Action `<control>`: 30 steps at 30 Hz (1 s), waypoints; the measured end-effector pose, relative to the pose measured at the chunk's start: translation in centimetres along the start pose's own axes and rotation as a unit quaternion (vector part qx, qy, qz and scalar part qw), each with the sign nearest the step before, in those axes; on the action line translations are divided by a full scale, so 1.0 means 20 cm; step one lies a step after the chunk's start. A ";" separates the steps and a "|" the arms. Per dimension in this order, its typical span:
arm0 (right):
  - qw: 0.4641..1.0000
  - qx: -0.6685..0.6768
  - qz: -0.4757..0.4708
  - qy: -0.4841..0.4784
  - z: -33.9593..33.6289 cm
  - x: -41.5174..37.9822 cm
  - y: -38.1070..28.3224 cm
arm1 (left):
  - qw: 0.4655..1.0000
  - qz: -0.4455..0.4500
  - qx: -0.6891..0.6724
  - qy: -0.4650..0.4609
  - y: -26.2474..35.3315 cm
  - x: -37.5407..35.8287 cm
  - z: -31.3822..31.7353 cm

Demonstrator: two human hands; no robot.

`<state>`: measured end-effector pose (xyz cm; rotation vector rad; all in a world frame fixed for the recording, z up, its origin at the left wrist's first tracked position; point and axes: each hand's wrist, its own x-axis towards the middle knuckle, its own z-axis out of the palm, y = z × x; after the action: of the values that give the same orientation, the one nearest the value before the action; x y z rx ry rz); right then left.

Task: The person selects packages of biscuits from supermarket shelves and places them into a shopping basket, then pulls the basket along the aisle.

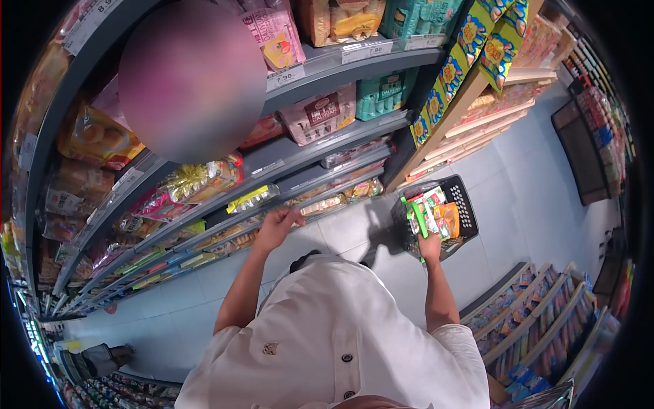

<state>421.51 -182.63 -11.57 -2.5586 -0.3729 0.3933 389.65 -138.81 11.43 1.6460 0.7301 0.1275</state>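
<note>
Basket grip, 2 hands shown.
My right hand grips the basket's green handle; my left hand, near shelving, has an opening I cannot tell.

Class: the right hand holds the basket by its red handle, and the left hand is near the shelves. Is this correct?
No: the head view shows a green handle. The right hand holds the basket by it; the left hand is near the shelves.

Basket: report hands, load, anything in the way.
Right hand closed on green handle of basket. Left hand near lower shelves, nothing visible in it. Packets inside. Wooden shelf end close by.
</note>
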 end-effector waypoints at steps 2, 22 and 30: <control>1.000 0.002 0.011 -0.001 -0.02 -0.02 -0.04 | 0.999 0.015 -0.042 -0.005 0.39 -0.10 0.02; 0.998 0.000 0.053 -0.017 -0.09 -0.06 0.00 | 0.665 0.675 -0.095 -0.306 2.02 -0.37 0.52; 0.999 0.009 0.046 -0.002 -0.07 -0.05 0.04 | 0.681 0.664 -0.198 -0.236 1.96 -0.39 0.74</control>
<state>421.19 -184.34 -10.71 -2.5637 -0.2515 0.4345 405.62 -156.71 46.71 1.3645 -0.9643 0.7941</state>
